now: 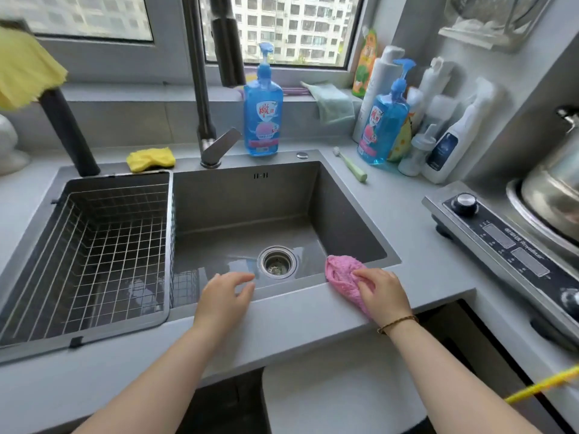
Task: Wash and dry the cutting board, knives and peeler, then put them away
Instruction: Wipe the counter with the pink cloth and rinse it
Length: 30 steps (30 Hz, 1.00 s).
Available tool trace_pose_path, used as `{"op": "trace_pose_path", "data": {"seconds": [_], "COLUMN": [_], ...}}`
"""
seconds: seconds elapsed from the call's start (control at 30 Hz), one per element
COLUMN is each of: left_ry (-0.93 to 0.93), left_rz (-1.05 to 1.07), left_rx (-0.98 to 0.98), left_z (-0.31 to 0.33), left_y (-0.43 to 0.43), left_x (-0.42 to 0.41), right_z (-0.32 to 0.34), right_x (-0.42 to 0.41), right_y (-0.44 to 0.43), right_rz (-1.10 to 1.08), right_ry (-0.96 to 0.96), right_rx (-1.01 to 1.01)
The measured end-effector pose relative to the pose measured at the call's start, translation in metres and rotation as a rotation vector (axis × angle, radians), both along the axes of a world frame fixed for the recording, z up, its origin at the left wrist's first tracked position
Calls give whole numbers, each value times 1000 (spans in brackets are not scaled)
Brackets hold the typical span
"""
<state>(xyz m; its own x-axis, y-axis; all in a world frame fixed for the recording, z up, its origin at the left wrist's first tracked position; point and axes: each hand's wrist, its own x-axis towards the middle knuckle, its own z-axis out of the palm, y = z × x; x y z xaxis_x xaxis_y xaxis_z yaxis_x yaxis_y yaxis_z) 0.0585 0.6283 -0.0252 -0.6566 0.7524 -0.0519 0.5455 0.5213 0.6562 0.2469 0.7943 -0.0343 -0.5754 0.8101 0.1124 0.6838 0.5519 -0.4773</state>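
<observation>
Head view: the right hand (pixel 383 296) lies palm-down on a pink cloth (pixel 341 274) at the lower right of centre. The cloth sits where the front rim of the sink (pixel 244 195) meets the grey table (pixel 423 245). The fingers (pixel 363 277) press on the cloth, spread over it rather than wrapped round it. The left hand (pixel 224 296), lower centre, hovers at the sink's front edge with its fingers (pixel 242 277) loosely curled, holding nothing.

The basin looks wet around the drain (pixel 276 262), and no items show in the wire basket (pixel 62 220) at the left. No cutting board, knife or peeler is in view, so where they lie cannot be told.

Washing appears done or not begun. The hand on the cloth suggests wiping down the sink edge, perhaps a last tidy-up. The next move probably calls for sweeping the cloth along the rim, or lifting it to dry the tools, once they are found.
</observation>
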Motion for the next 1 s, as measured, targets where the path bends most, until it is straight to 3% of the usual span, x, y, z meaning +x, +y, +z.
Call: {"op": "trace_pose_path", "data": {"seconds": [0.07,0.2,0.3,0.37,0.47,0.53,0.63,0.77,0.87,0.93,1.0], "left_ry": [-241,-953,-1142,-1138,-1155,-1156,-1032,-791,-595,-340,80], "left_rz": [-1,-81,-73,-58,-37,-19,64,115,73,12,-56], "left_rx": [87,185,321,409,450,420,346,219,141,71,65], "left_z": [14,40,45,49,52,48,43,32,26,22,12], "left_y": [27,93,127,153,195,216,245,283,304,311,311], "left_x": [16,56,67,75,88,91,90,75,69,71,73], "right_z": [2,19,38,48,48,42,44,47,43,40,37], "right_x": [-6,-12,-11,-3,8,11,13,1,-13,-22,-26], "right_y": [-8,0,16,41,91,120,158,190,208,217,220], "right_rz": [25,161,176,35,-182,-253,-354,-371,-254,-155,-61], "right_ry": [173,434,533,539,684,708,631,525,366,167,-45], "right_rx": [52,129,81,-229,-979,-1005,-687,-416,-252,-152,-32]}}
